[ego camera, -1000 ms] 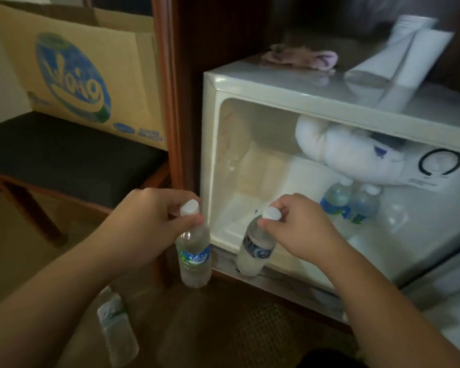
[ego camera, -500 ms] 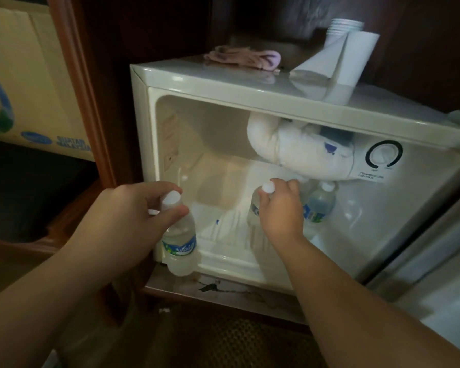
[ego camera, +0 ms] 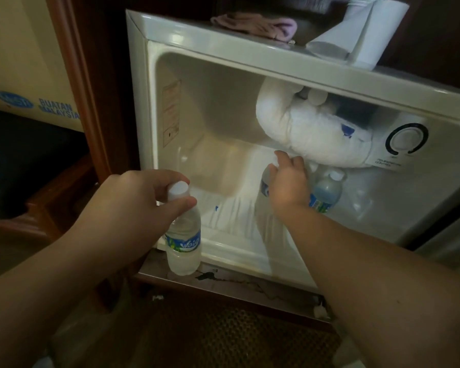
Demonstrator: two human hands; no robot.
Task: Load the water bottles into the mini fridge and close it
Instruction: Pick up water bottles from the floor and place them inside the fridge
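Note:
The white mini fridge (ego camera: pixel 223 53) stands open in a wooden cabinet. My left hand (ego camera: pixel 133 205) grips a small water bottle (ego camera: pixel 183 240) by its white cap, hanging just in front of the fridge's lower left rim. My right hand (ego camera: pixel 287 181) reaches deep inside and holds a second bottle (ego camera: pixel 264 181) by its top, mostly hidden behind the hand. Another bottle (ego camera: pixel 327 192) with a blue-green label stands on the fridge floor just right of that hand.
A frosted white freezer lump (ego camera: pixel 303 136) hangs from the fridge ceiling above the bottles, beside a thermostat dial (ego camera: pixel 406 140). On top lie a pink cloth (ego camera: pixel 255 25) and a white paper roll (ego camera: pixel 361 41). A cardboard box (ego camera: pixel 29 62) sits at left.
My right hand has carried its bottle from the fridge's front edge deep inside, next to the standing bottles. My left hand has brought its bottle up to the fridge's front rim.

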